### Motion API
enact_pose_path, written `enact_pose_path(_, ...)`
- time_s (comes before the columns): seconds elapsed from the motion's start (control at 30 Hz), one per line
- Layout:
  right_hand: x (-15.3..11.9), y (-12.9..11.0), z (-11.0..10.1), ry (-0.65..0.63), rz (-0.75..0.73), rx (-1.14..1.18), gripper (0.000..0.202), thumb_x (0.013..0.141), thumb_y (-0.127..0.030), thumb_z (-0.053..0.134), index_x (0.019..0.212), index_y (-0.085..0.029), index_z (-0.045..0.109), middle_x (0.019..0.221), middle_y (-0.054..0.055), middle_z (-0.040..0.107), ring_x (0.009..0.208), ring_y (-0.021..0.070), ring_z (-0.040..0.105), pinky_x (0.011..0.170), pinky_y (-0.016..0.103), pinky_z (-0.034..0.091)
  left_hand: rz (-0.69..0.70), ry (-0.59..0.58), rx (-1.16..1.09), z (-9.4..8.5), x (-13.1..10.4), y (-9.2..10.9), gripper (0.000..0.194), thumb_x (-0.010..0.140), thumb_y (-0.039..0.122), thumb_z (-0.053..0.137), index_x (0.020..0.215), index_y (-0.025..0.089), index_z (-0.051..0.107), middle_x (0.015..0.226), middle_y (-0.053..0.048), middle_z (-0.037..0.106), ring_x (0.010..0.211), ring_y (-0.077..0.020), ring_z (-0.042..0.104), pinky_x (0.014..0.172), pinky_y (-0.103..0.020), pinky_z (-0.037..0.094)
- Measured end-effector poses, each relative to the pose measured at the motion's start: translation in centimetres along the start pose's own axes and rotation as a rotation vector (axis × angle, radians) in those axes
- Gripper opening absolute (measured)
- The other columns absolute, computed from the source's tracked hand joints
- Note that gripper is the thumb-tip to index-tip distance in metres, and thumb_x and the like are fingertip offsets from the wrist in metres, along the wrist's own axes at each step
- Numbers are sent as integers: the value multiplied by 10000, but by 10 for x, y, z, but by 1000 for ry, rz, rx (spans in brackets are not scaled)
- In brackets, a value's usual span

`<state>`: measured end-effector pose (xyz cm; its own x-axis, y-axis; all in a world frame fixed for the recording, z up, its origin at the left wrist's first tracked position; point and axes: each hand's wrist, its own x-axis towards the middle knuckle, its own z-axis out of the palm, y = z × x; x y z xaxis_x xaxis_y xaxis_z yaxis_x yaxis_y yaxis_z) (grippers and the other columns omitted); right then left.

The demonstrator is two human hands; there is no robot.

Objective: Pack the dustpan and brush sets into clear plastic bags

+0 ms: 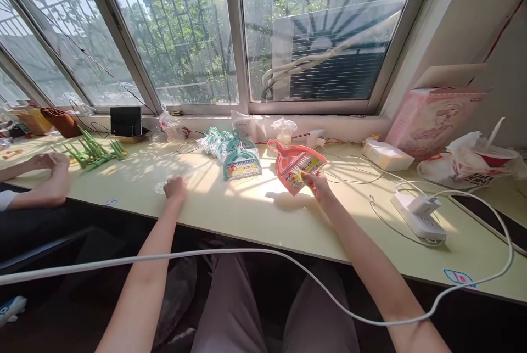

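Observation:
A coral-red dustpan set [291, 162] with a white-bristled brush and yellow label is held tilted above the table. My right hand [316, 184] pinches its lower right edge. My left hand [175, 188] rests on the table at centre left, fingers curled over what looks like clear plastic [160, 187]; its fingertips are partly hidden. Between my hands, farther back, lies a teal dustpan set [242, 164] with a similar label. Behind it and to its left is a pile of teal sets in clear wrap [216, 141].
Another person's hands [55, 169] are at the left, by green plant-like pieces [93, 150]. A white cable crosses low in front of me. At right are a power strip [420, 218], white box [387, 154], pink box [436, 119] and bagged cup [489, 150].

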<state>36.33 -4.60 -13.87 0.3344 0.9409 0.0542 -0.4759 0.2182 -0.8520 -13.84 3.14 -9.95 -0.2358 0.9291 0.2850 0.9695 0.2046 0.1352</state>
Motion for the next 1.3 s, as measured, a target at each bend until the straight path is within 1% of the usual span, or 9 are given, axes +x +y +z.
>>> enact_pose_path(0.17, -2, -2, 6, -9, 34, 6, 493, 474, -231, 1016, 882, -224, 739, 910, 46, 823, 980, 314, 783, 915, 471, 658, 39, 201, -8, -35, 1, 10, 424, 1056, 238, 364, 1194, 120, 747, 1188, -237, 725, 1125, -379, 670, 846, -404, 503)
enact_pose_path(0.27, -5, -6, 13, -32, 37, 10, 506, 455, -216, 1025, 874, -217, 741, 909, 61, 824, 997, 330, 781, 905, 474, 652, 190, 372, -95, -64, -2, 55, 424, 1059, 232, 373, 1282, 122, 716, 1239, -224, 716, 1170, -382, 651, 870, -418, 509)
enact_pose_path(0.37, -7, -12, 19, -29, 44, 21, 501, 438, -198, 1027, 847, -200, 739, 885, 67, 820, 986, 335, 780, 903, 482, 644, 294, 426, -206, -81, -9, 118, 396, 1057, 244, 401, 1261, 133, 722, 1199, -219, 726, 1146, -386, 659, 879, -438, 519)
enact_pose_path(0.5, -9, -21, 22, -52, 30, 9, 435, 478, -177, 1010, 817, -206, 739, 874, 61, 815, 985, 329, 777, 936, 505, 630, 359, 402, -409, -70, -24, 200, 350, 1057, 297, 456, 1146, 152, 762, 1100, -214, 754, 1078, -394, 693, 864, -446, 523)
enact_pose_path(0.63, -6, -25, 17, -124, 86, -76, 464, 453, -203, 1016, 837, -162, 759, 883, 104, 812, 893, 318, 783, 906, 488, 630, 331, 345, -545, -30, -40, 252, 346, 1052, 331, 483, 1076, 161, 783, 980, -206, 769, 976, -388, 720, 801, -429, 528)
enact_pose_path(0.77, -3, -20, 14, -77, 93, -64, 535, 396, -222, 1027, 849, -154, 752, 874, 98, 814, 838, 303, 783, 852, 449, 636, 388, 325, -684, 7, -46, 267, 296, 1027, 246, 499, 1005, 187, 788, 1051, -208, 783, 1004, -375, 728, 868, -445, 545)
enact_pose_path(0.87, -2, -12, 16, 3, 29, 13, 543, 385, -236, 1019, 847, -176, 740, 864, 65, 812, 839, 297, 783, 815, 426, 637, 439, 336, -894, 18, -45, 265, 203, 978, 214, 584, 968, 224, 787, 1208, -189, 779, 1145, -384, 708, 990, -488, 537)
enact_pose_path(1.03, -8, -1, 26, 14, 19, 3, 515, 381, -275, 1020, 802, -193, 734, 818, 64, 807, 834, 313, 779, 798, 441, 628, 486, 225, -1261, 12, -57, 272, 130, 884, 186, 731, 870, 303, 787, 1151, -104, 806, 1353, -377, 634, 1145, -525, 488)
enact_pose_path(1.3, -7, 8, 32, 97, -92, 87, 484, 447, -333, 1003, 817, -205, 719, 820, 44, 788, 874, 288, 759, 828, 430, 616, 811, -109, -1309, -2, -92, 301, 135, 808, 205, 829, 875, 316, 793, 1297, -108, 765, 1456, -391, 549, 1278, -585, 363)
